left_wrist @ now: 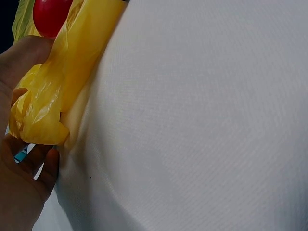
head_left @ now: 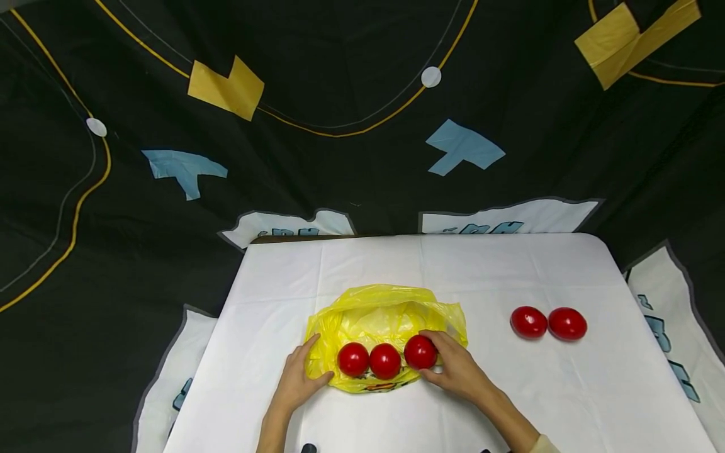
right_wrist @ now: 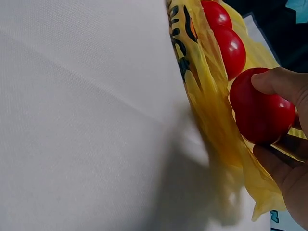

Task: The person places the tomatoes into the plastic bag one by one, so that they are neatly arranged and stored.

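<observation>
A yellow plastic bag lies on the white table with its mouth spread. Two glossy red round fruits, one on the left and one in the middle, sit in a row at its front. My right hand grips a third red fruit at the right end of that row, thumb on one side and fingers on the other. At the bag's left side, my left hand holds the plastic between thumb and fingers. The left wrist view shows the bag's folds bunched there.
Two more red fruits, a left one and a right one, lie side by side at the table's right. A white cloth covers the table. Behind it hangs a dark cloth with yellow and blue shapes.
</observation>
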A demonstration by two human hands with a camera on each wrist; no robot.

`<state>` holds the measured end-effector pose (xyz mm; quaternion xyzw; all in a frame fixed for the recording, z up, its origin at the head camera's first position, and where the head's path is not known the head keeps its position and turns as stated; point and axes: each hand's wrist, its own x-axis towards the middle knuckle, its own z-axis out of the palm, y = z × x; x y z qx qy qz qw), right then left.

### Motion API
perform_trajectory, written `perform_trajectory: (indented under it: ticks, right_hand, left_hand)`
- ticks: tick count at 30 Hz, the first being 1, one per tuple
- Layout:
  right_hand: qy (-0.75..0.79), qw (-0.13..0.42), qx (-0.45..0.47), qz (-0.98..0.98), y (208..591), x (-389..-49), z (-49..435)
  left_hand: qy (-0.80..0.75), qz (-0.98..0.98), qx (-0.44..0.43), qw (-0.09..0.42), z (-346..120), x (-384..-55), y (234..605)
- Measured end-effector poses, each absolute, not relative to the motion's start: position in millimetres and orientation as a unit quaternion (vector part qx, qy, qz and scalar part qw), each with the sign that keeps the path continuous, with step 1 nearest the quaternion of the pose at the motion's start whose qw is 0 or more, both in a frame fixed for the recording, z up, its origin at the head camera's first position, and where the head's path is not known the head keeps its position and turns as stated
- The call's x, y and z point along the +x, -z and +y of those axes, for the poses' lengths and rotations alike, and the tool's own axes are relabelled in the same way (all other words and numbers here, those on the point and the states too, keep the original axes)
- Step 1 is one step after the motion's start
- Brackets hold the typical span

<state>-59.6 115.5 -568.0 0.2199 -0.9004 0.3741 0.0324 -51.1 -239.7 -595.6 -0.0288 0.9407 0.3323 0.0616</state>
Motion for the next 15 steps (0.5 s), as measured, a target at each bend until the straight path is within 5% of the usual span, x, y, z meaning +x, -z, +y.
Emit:
perform_trajectory:
  ticks: [15]
  right_hand:
    - [-0.369, 0.012, 0.207, -0.906, 581, -63, 107]
  left_hand:
    - [-0.332, 0.941, -0.021, 0.055, -240, -51, 597]
